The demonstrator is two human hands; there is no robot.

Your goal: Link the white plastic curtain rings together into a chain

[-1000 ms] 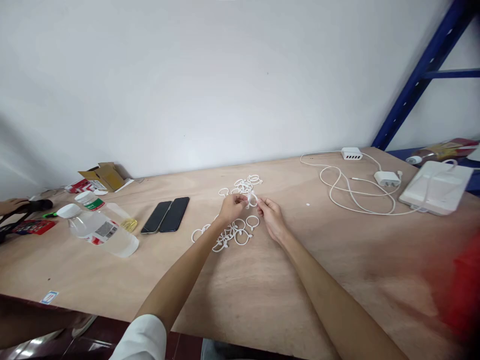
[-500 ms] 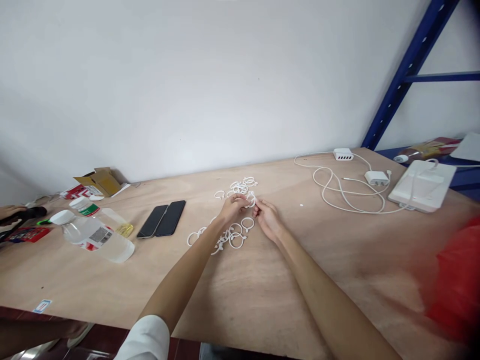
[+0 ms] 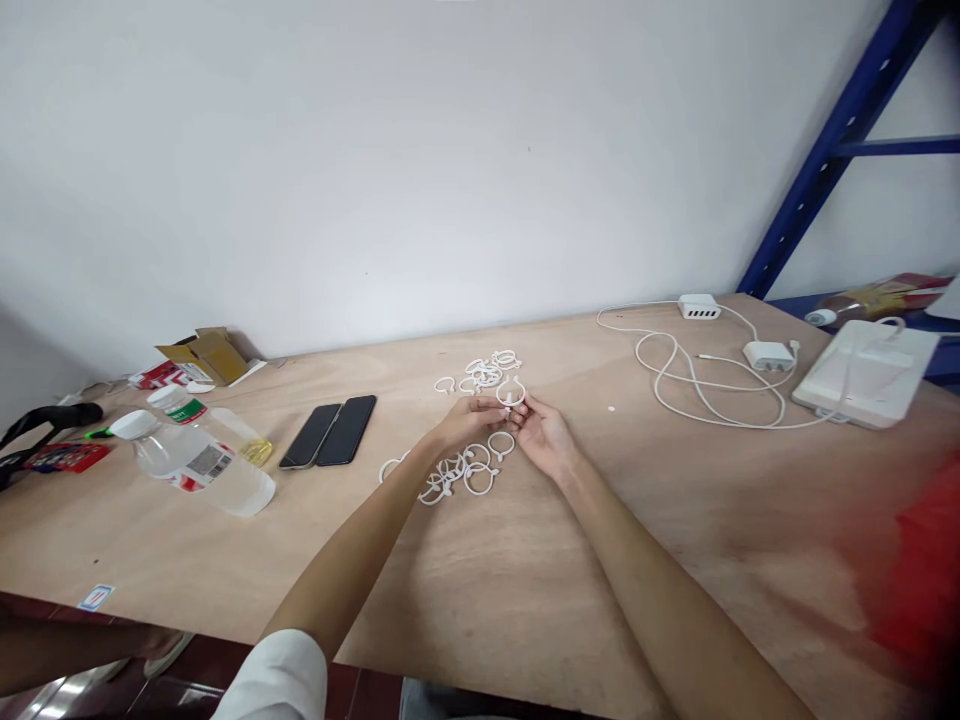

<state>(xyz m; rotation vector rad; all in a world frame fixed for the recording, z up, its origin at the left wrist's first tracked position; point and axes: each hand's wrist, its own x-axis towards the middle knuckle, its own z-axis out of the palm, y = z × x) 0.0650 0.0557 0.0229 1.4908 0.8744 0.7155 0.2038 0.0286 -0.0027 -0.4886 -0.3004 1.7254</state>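
Observation:
A white plastic ring (image 3: 511, 401), with a gap at its top and small knobs at the ends, is held up over the table between my two hands. The fingers of my left hand (image 3: 466, 420) are closed on its lower left side. On its lower right side, my right hand (image 3: 546, 437) pinches it, the palm partly turned up. Just beyond my hands lies a small heap of similar rings (image 3: 486, 374). Nearer to me is another scattered group of rings (image 3: 478, 480), partly hidden by my left forearm.
Two dark phones (image 3: 345, 432) and two plastic bottles (image 3: 217, 470) lie left on the wooden table (image 3: 495, 590). An opened cardboard box (image 3: 214, 358) stands behind them. On the right are a white cable (image 3: 667, 375), a charging hub (image 3: 699, 307) and a blurred red object (image 3: 926, 570).
The ring between my hands has turned, so its gap now shows at the top. My view has shifted slightly. Another person's hand at the far left edge has left the view.

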